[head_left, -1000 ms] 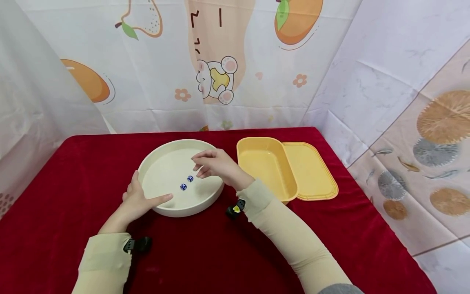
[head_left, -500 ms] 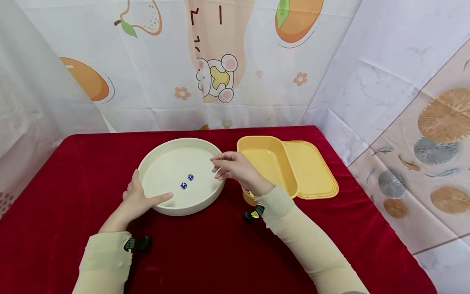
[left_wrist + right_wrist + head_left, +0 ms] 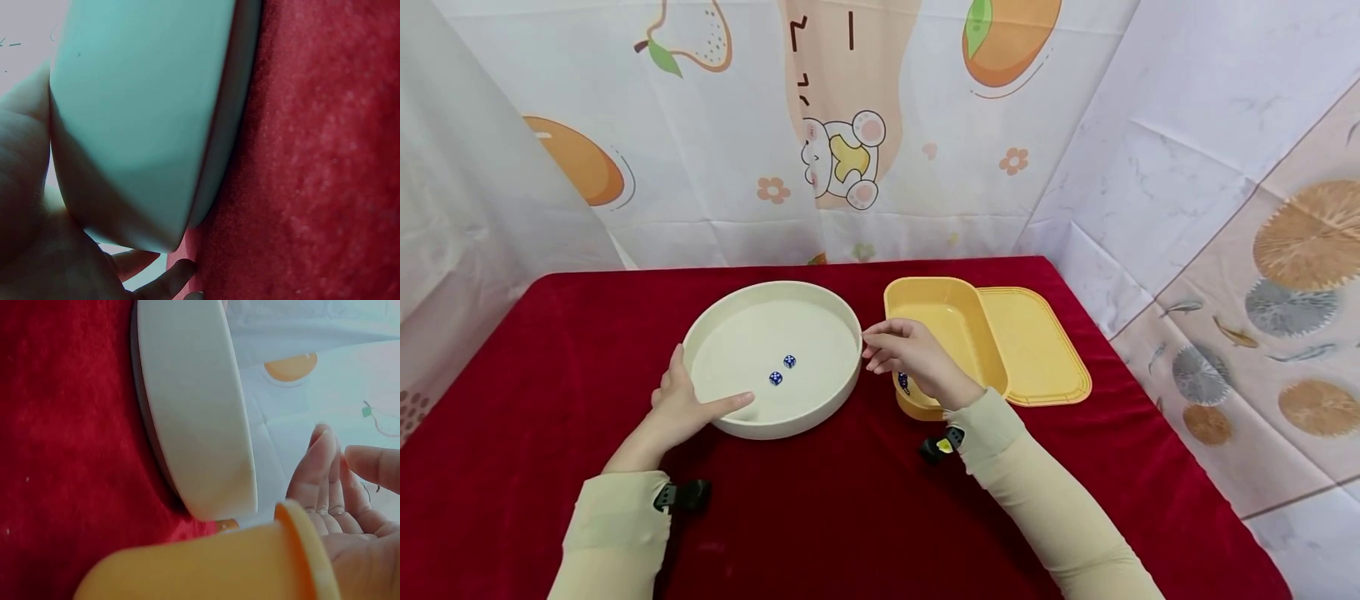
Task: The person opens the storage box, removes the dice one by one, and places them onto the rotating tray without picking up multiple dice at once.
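Observation:
My left hand grips the near left side of a round cream tray. Its thumb reaches over the rim and its fingers lie along the outer wall. Two blue dice with white dots, one nearer and one farther, lie on the tray's floor. My right hand hovers between the tray and a yellow box, over the box's left edge. Its fingers are loosely bent; the right wrist view shows a gap between thumb and forefinger, with nothing held there. Dark blue dice show inside the box beside that hand, partly hidden.
A flat yellow lid lies right of the box, against its side. Red cloth covers the table, and a printed curtain hangs behind its far edge.
My right hand has moved right, from over the tray to the yellow box's left edge. Dice in the box have come into view. My left hand, the tray and its two dice stay put.

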A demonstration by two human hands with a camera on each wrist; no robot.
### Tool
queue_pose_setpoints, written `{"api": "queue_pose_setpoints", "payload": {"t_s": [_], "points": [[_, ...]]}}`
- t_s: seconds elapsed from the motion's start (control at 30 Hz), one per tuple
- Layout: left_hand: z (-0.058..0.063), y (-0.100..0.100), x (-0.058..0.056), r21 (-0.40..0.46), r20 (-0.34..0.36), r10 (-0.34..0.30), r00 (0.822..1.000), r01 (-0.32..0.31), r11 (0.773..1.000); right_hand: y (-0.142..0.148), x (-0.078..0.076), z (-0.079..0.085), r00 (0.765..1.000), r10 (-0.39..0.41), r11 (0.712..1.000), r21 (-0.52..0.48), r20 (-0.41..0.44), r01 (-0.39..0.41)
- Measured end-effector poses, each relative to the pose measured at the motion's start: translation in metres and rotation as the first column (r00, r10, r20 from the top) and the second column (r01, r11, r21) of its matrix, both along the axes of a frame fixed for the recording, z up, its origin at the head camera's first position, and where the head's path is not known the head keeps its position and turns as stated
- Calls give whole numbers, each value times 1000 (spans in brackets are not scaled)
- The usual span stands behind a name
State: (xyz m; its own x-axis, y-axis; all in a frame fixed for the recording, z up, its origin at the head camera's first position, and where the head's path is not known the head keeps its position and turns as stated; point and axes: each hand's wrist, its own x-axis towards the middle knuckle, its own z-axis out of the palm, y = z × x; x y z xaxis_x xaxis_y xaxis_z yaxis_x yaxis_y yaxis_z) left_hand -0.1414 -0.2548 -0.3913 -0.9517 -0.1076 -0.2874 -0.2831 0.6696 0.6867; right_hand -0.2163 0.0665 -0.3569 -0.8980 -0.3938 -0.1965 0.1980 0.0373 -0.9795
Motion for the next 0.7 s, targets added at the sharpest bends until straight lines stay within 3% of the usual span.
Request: {"api": "queue_pose_setpoints", "payload": {"t_s": [0.3,0.7], "points": [[0,0,1,1,-8,-3,1000,3,1000,20,-2,-5,999,-31,999,-36,-36,30],[0,0,1,1,-7,-2,1000,2,1000,30,-8,-11,999,-24,1000,19,-32,24]]}}
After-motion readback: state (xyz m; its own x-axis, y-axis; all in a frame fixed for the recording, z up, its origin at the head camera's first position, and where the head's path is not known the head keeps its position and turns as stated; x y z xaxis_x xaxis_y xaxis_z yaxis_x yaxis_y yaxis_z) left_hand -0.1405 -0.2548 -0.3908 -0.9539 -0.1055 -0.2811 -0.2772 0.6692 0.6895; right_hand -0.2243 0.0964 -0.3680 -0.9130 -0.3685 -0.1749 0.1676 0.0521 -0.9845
